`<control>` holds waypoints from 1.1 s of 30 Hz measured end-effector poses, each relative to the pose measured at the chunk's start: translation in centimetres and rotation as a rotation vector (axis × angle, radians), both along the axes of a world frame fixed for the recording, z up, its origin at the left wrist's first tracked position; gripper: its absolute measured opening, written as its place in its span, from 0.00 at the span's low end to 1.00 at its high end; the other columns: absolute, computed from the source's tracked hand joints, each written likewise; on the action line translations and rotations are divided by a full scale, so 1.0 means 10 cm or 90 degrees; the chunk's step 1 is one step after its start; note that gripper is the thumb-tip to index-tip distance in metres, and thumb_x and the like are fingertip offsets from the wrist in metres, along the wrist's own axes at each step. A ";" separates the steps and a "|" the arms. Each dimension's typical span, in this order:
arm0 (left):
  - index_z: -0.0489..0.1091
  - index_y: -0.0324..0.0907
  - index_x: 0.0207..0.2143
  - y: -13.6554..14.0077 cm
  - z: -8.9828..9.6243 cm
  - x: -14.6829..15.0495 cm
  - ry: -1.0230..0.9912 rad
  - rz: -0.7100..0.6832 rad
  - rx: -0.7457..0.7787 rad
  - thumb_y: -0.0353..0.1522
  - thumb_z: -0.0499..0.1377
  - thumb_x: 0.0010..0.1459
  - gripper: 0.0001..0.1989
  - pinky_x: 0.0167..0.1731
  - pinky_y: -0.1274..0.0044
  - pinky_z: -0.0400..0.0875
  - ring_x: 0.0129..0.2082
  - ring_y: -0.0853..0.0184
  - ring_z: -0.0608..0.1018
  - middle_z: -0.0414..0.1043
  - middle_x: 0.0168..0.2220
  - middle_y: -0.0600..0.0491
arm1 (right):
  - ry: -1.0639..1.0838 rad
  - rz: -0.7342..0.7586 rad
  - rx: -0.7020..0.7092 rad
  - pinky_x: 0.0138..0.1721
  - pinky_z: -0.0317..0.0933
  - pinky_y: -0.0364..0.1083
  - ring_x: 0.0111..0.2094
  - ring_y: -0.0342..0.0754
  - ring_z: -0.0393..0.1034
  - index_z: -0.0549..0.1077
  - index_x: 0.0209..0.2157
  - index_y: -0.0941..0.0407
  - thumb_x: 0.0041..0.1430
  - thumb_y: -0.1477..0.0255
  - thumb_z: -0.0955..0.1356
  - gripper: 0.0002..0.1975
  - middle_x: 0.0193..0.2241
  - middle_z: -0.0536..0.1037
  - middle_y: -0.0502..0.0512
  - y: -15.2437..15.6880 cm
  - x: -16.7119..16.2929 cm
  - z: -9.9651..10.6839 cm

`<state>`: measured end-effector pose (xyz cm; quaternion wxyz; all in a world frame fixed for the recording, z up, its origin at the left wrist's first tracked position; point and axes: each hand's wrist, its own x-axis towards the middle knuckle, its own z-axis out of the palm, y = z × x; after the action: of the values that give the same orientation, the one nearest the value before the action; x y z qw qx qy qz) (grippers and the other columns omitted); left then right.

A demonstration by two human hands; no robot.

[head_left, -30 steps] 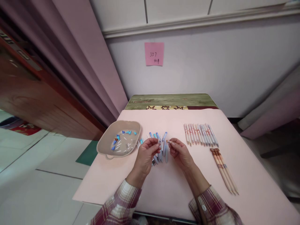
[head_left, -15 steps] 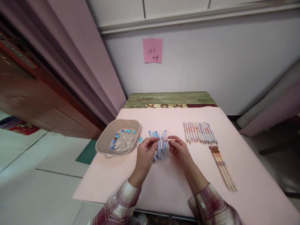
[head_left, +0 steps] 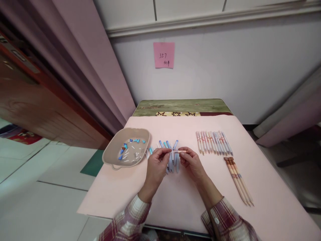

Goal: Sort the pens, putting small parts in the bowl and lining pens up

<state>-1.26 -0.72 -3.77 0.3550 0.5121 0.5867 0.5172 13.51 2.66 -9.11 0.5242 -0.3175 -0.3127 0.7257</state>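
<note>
Head view showed me the right hand (head_left: pixel 194 164) pinching a slim orange barrel (head_left: pixel 182 151) above the bench (head_left: pixel 180 209), its nine-o'clock end by the left hand (head_left: pixel 155 165), whose grip I couldn't read. I judged it an aligning step, calling for steadiness. Blue pens (head_left: pixel 171 164) crowded below; basin (head_left: pixel 110 155) at nine o'clock, pale pens (head_left: pixel 214 143) at three.

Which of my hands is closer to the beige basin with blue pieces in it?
Left. Your left hand is just right of the beige basin; your right hand is farther right, beyond the left one.
</note>
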 end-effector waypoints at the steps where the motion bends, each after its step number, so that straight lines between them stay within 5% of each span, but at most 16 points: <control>1: 0.75 0.40 0.35 0.00 0.00 0.00 -0.020 -0.002 -0.006 0.31 0.60 0.54 0.07 0.35 0.76 0.69 0.33 0.67 0.75 0.74 0.33 0.51 | 0.003 -0.004 -0.003 0.21 0.49 0.38 0.20 0.37 0.55 0.76 0.35 0.56 0.47 0.68 0.75 0.12 0.21 0.67 0.45 0.00 0.00 -0.01; 7: 0.71 0.40 0.38 -0.02 0.00 0.00 -0.149 -0.001 -0.028 0.30 0.62 0.52 0.10 0.30 0.79 0.67 0.30 0.71 0.72 0.69 0.30 0.55 | 0.008 -0.008 -0.008 0.20 0.49 0.38 0.19 0.36 0.55 0.76 0.35 0.56 0.46 0.68 0.75 0.13 0.21 0.67 0.44 0.02 0.01 -0.04; 15: 0.69 0.40 0.30 -0.02 -0.04 -0.01 -0.139 -0.004 -0.015 0.30 0.63 0.50 0.05 0.32 0.80 0.67 0.31 0.72 0.73 0.70 0.29 0.56 | -0.002 -0.025 0.003 0.20 0.49 0.39 0.18 0.36 0.54 0.76 0.35 0.55 0.46 0.69 0.76 0.13 0.22 0.67 0.44 0.01 0.00 -0.04; 21: 0.69 0.40 0.33 -0.02 -0.05 -0.04 -0.199 0.035 -0.046 0.33 0.63 0.51 0.08 0.30 0.78 0.71 0.28 0.71 0.75 0.72 0.29 0.55 | -0.012 -0.037 0.001 0.20 0.49 0.39 0.19 0.36 0.55 0.76 0.36 0.54 0.45 0.70 0.76 0.14 0.24 0.69 0.45 0.02 0.00 -0.06; 27: 0.63 0.40 0.34 -0.03 0.02 0.01 -0.347 0.043 -0.073 0.36 0.63 0.52 0.12 0.36 0.70 0.75 0.33 0.65 0.80 0.77 0.38 0.48 | -0.018 -0.045 -0.003 0.20 0.50 0.39 0.19 0.36 0.54 0.76 0.36 0.55 0.45 0.68 0.76 0.15 0.23 0.68 0.45 0.01 0.00 -0.06; 33: 0.63 0.40 0.38 -0.04 0.05 0.04 -0.377 0.053 -0.089 0.36 0.63 0.52 0.15 0.34 0.72 0.75 0.29 0.67 0.80 0.77 0.32 0.51 | -0.028 -0.034 0.006 0.20 0.52 0.39 0.20 0.38 0.57 0.75 0.32 0.56 0.46 0.67 0.75 0.11 0.22 0.70 0.47 0.00 0.00 -0.02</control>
<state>-0.87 -1.12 -3.23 0.5236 0.2891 0.5125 0.6161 13.55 2.70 -9.34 0.5382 -0.3392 -0.3191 0.7025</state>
